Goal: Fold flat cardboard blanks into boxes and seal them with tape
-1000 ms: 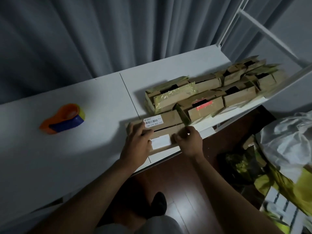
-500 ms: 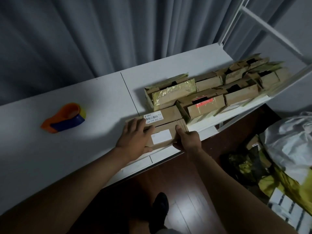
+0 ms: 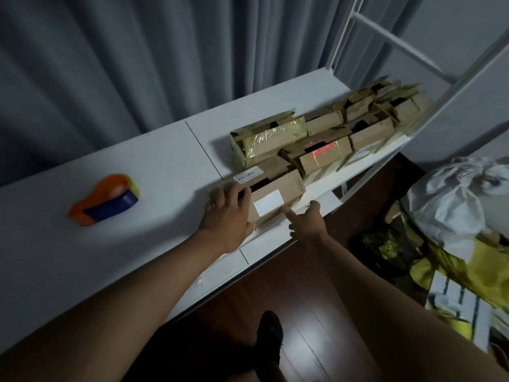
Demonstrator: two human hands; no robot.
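Standing on the long white table (image 3: 110,260) near its front edge, the brown cardboard box (image 3: 278,193) bearing a white label is gripped at its left end by the left hand (image 3: 228,213); the right hand (image 3: 307,223), fingers spread, touches its lower front edge. An orange-and-blue tape dispenser (image 3: 106,199) sits well apart.

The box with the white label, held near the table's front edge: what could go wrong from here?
1. The box with the white label sits at the front edge of the table; only the left hand grips its end, while the right hand is open below it, so it may slip off.
2. Its top gapes open, and the tape dispenser lies well to the left, so a flap may spring up during the reach.
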